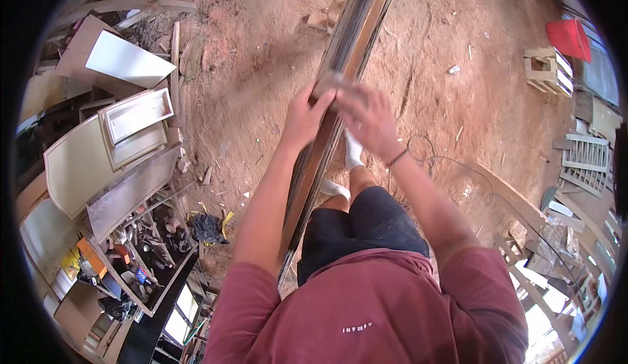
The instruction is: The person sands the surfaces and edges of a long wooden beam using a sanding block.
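A long narrow wooden beam [312,174] runs from the top of the view down past my left side, with dark, worn strips along its edges. Over its middle, my left hand [305,119] has its fingers closed on a small brown block [331,84], thumb pointing to the right. From the other side my right hand [371,121] grips the same block, its fingers smeared by motion. The block seems to touch the top of the beam. Blur hides its exact kind, and its underside is out of sight.
Wooden panels [127,60] and a tool-filled open box [152,312] lie at left. A wooden crate [548,71] and a red bucket [569,39] stand at upper right. A cable [458,162] crosses the dirt floor [255,43], where wood scraps are scattered.
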The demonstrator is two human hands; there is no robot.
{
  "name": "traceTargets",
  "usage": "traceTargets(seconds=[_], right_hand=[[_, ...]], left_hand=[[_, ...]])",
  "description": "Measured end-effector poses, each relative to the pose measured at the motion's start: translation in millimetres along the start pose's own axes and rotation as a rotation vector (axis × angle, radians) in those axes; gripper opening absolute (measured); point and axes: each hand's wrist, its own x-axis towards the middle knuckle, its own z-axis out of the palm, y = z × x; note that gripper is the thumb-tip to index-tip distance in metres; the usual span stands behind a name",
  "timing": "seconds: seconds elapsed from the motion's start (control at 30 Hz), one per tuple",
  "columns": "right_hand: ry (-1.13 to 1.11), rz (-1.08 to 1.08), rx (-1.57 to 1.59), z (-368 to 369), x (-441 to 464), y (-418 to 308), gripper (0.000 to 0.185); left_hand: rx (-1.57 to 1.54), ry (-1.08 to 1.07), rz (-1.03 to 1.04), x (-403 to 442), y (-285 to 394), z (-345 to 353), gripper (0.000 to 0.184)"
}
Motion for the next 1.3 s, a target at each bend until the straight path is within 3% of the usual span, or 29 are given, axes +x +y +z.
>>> traceTargets(seconds=[0.07,0.17,0.27,0.43,0.5,0.67,0.77,1.0,1.13,1.3], right_hand=[[0.004,-0.006,-0.052,-10.7,28.1,21.7,0.052],[-0.042,-0.029,0.009,-15.5,19.0,3.6,0.049],[-0.055,-0.031,0.047,10.2,-56.0,-48.5,0.052],[-0.101,-0.054,0.007,19.7,-147.9,-147.3,0.058],[-0.076,-0.055,0.002,28.4,-140.0,-139.6,0.055],[0.026,-0.007,-0.071,17.3,-71.0,-75.8,0.046],[0.049,-0.023,-0.003,15.0,-74.9,-86.1,0.044],[-0.068,-0.049,0.014,45.7,-218.9,-221.5,0.052],[-0.088,-0.037,-0.025,42.2,-212.2,-211.9,0.053],[-0.086,0.017,-0.044,14.7,-100.0,-132.4,0.046]], left_hand=[[-0.081,-0.044,0.049,36.1,3.2,5.4,0.052],[-0.067,-0.012,0.054,9.1,-0.6,1.6,0.053],[0.066,0.050,0.052,-76.8,-37.5,-14.7,0.055],[-0.023,0.034,-0.078,-208.7,-69.8,-49.4,0.058],[0.046,0.042,-0.042,-199.0,-71.3,-52.5,0.057],[0.052,-0.061,0.120,-83.0,-49.3,-31.9,0.057],[0.006,0.015,0.130,-96.4,-59.3,-27.5,0.058],[0.002,0.070,-0.044,-301.1,-110.0,-73.7,0.053],[0.058,0.039,-0.034,-290.7,-97.6,-73.5,0.057],[0.067,-0.004,0.092,-135.1,-66.7,-48.2,0.056]])
